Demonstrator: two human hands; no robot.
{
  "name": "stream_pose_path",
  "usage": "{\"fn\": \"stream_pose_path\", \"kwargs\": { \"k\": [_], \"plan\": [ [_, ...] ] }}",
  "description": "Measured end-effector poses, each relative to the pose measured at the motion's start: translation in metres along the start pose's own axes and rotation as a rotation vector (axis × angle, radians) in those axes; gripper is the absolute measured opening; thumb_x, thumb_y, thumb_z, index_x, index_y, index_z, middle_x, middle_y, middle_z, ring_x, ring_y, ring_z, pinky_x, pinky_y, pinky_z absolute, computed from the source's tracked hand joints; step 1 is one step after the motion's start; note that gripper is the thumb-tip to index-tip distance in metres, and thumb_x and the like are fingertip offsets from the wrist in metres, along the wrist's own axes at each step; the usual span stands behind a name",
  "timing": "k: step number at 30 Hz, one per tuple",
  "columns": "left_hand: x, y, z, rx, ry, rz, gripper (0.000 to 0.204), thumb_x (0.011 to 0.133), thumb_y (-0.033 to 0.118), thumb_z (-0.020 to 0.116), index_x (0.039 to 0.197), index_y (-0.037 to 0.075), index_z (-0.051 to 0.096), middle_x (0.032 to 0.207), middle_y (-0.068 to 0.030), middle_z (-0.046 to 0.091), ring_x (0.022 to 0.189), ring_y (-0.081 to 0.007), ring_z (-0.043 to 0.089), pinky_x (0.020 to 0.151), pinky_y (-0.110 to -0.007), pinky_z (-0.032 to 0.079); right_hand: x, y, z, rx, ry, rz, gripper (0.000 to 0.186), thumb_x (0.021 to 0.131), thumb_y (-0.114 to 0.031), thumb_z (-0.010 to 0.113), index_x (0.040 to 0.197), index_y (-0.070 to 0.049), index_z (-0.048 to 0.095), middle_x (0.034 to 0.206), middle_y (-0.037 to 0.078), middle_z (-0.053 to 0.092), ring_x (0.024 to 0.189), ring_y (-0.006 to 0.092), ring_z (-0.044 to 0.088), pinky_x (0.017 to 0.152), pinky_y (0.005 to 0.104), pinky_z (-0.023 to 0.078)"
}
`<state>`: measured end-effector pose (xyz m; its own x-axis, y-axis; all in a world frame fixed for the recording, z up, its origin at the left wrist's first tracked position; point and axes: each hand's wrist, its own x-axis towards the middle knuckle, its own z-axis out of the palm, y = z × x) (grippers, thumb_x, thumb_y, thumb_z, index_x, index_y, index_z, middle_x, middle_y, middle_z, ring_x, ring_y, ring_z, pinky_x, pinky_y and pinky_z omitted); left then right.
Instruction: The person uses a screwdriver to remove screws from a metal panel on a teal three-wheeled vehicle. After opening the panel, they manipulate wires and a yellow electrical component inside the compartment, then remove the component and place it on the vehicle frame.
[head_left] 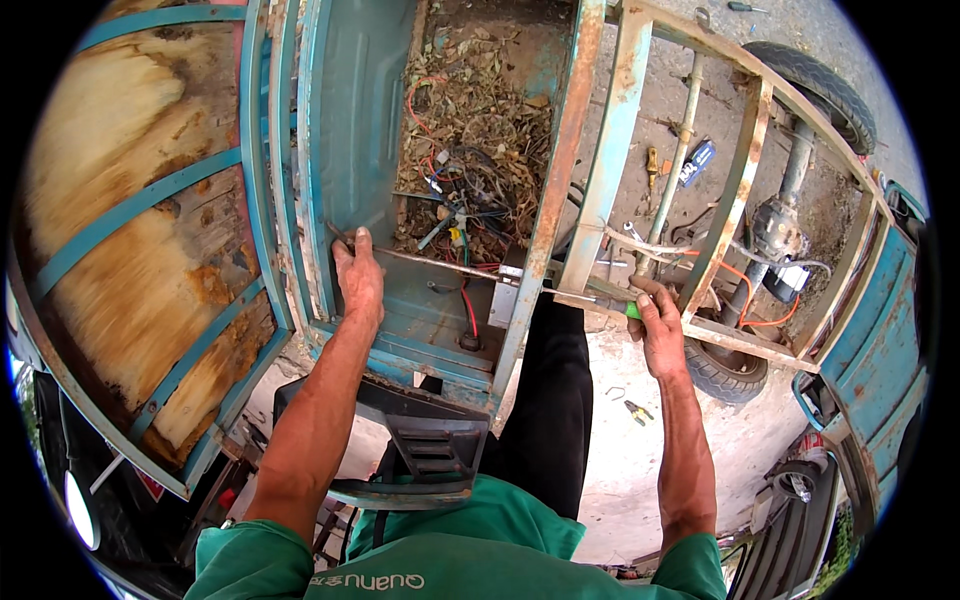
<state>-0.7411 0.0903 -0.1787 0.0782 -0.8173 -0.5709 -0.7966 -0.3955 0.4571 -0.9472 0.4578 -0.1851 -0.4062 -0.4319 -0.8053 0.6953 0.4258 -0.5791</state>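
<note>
My left hand (pixel 360 280) is at the left side of an open teal metal compartment (pixel 365 120), fingers closed round the end of a thin rusty rod (pixel 430 262) lying across it. My right hand (pixel 655 330) grips the green handle of a screwdriver (pixel 633 311), whose thin shaft points left along the rusty frame (pixel 625 95). A small silver metal bracket (pixel 508 300) sits at the compartment's right side, near the rod. Loose wires (pixel 455 225) and dry leaves (pixel 480 100) fill the upper part of the compartment; red wires hang in its lower part.
A worn plywood panel with teal straps (pixel 130 300) is at left. Right are an axle (pixel 775 230), tyres (pixel 815 75), a blue tool (pixel 697 162) and a teal body panel (pixel 870 340). Pliers (pixel 638 412) lie on the ground. A black plastic part (pixel 430 450) is below the compartment.
</note>
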Motion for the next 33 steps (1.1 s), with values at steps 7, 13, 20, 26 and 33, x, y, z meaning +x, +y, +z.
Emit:
{"fn": "stream_pose_path", "kwargs": {
  "k": [7, 13, 20, 26, 33],
  "plan": [
    [0.000, 0.001, -0.002, 0.009, -0.011, 0.007, 0.054, 0.099, 0.042, 0.050, 0.136, 0.004, 0.038, 0.129, -0.0147, 0.050, 0.108, -0.0286, 0.054, 0.081, -0.044, 0.051, 0.000, -0.001, -0.005, 0.095, -0.027, 0.101, 0.039, 0.099, -0.027, 0.055, 0.129, -0.001, 0.055, 0.083, 0.002, 0.056, 0.071, 0.0103, 0.051, 0.065, 0.0244, 0.043],
    [0.001, 0.000, 0.000, 0.013, -0.006, 0.014, 0.055, 0.099, 0.042, 0.051, 0.135, 0.003, 0.038, 0.130, -0.0156, 0.050, 0.108, -0.0291, 0.055, 0.081, -0.043, 0.052, 0.000, 0.005, -0.002, 0.006, 0.027, -0.067, 0.042, 0.098, -0.028, 0.056, 0.130, -0.001, 0.053, 0.088, 0.004, 0.058, 0.068, 0.0098, 0.052, 0.062, 0.0245, 0.042],
    [0.001, 0.000, 0.000, 0.013, 0.010, 0.000, 0.061, 0.099, 0.043, 0.052, 0.140, 0.002, 0.035, 0.133, -0.0165, 0.048, 0.112, -0.0305, 0.055, 0.084, -0.043, 0.053, 0.003, -0.002, -0.007, 0.173, -0.068, 0.114, 0.052, 0.095, -0.029, 0.057, 0.137, -0.001, 0.046, 0.095, 0.008, 0.057, 0.070, 0.0121, 0.053, 0.062, 0.0268, 0.044],
    [0.000, 0.003, -0.001, 0.027, -0.016, -0.005, 0.062, 0.099, 0.043, 0.051, 0.141, 0.002, 0.033, 0.135, -0.0168, 0.047, 0.113, -0.0310, 0.053, 0.084, -0.044, 0.052, 0.001, -0.008, 0.007, 0.046, 0.076, -0.149, 0.042, 0.099, -0.031, 0.050, 0.128, 0.000, 0.053, 0.070, 0.003, 0.053, 0.059, 0.0106, 0.047, 0.056, 0.0248, 0.039],
    [0.004, -0.003, 0.000, 0.027, 0.011, 0.019, 0.059, 0.098, 0.043, 0.052, 0.138, 0.003, 0.036, 0.129, -0.0157, 0.050, 0.107, -0.0289, 0.055, 0.080, -0.043, 0.051, 0.005, -0.012, -0.015, 0.061, -0.151, 0.248, 0.046, 0.100, -0.033, 0.049, 0.133, -0.001, 0.050, 0.080, 0.004, 0.055, 0.070, 0.0121, 0.050, 0.067, 0.0242, 0.042]
  ]
}}
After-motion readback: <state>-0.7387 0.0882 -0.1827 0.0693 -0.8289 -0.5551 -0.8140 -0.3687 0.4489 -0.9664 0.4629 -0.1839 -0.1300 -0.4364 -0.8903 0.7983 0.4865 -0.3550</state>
